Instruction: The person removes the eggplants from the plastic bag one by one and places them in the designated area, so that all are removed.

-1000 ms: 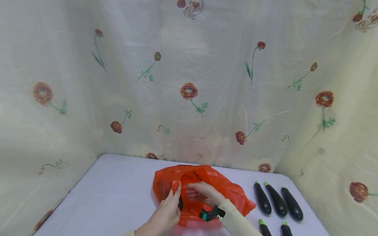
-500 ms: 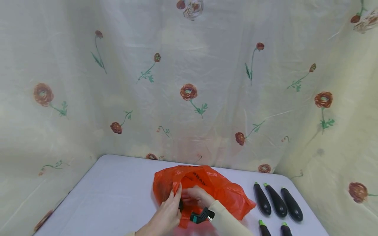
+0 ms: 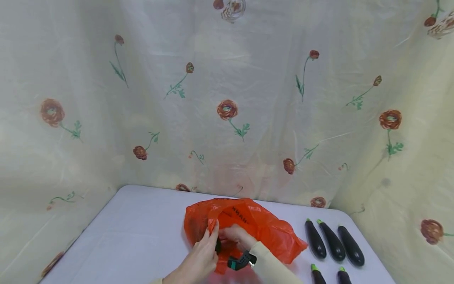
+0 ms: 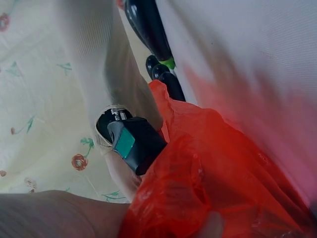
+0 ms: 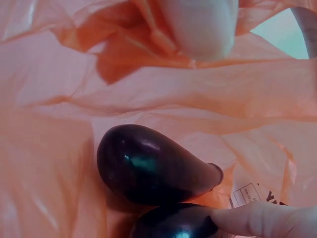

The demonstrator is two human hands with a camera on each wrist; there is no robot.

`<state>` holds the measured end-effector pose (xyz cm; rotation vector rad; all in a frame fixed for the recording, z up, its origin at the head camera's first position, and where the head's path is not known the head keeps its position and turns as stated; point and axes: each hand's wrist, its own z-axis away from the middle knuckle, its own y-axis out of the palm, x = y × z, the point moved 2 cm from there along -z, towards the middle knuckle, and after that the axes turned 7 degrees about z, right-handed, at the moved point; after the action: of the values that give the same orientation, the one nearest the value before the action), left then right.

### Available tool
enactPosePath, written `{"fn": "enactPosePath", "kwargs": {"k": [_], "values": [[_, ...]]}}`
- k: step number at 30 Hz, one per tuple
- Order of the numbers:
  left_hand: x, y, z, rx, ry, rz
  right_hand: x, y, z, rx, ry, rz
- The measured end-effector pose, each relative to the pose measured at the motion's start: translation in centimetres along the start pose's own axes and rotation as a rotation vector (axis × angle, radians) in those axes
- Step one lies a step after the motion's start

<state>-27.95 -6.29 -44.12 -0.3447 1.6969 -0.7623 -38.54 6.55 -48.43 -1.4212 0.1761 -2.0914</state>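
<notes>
An orange-red plastic bag [image 3: 262,225] lies on the table with its mouth toward me. My left hand [image 3: 203,252] pinches the near rim of the bag. In the left wrist view a fingertip [image 4: 213,225] shows against the plastic. My right hand [image 3: 237,236] reaches inside the bag, wearing a dark wrist strap [image 3: 242,260]. Two eggplants lie in the bag in the right wrist view: one whole [image 5: 153,163] and one cut off by the frame edge [image 5: 173,220]. A digit of my right hand [image 5: 262,218] touches the lower eggplant; its other fingers are hidden there.
Several eggplants lie on the white table [image 3: 142,232] to the right of the bag, three in a far row [image 3: 331,240] and two in a nearer one [image 3: 318,274]. A flowered curtain [image 3: 227,79] surrounds the table at the back and sides.
My right hand has moved left and deeper into the bag, close beside my left hand, and now touches an eggplant. The left hand keeps its hold on the rim.
</notes>
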Motion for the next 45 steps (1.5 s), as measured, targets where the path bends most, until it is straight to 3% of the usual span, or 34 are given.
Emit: {"fn": "enactPosePath", "kwargs": {"k": [12, 21, 27, 33, 41, 45], "values": [[0.0, 0.0, 0.0, -0.010, 0.022, -0.047, -0.2, -0.9, 0.7, 0.023, 0.039, -0.070], [-0.1, 0.0, 0.0, 0.006, -0.030, -0.015, -0.7, -1.3, 0.9, 0.062, 0.037, -0.076], [-0.2, 0.0, 0.0, -0.012, -0.013, -0.032, -1.0, -1.8, 1.6, 0.099, 0.016, -0.122], [-0.1, 0.0, 0.0, -0.011, -0.024, -0.024, -1.6, -2.7, 2.5, 0.096, 0.042, -0.224], [-0.1, 0.0, -0.1, -0.006, -0.041, -0.014, -2.1, -3.5, 3.4, 0.233, 0.137, -0.454], [-0.1, 0.0, 0.0, -0.018, -0.031, -0.024, -2.3, -3.7, 3.8, 0.240, 0.157, -0.474]]}}
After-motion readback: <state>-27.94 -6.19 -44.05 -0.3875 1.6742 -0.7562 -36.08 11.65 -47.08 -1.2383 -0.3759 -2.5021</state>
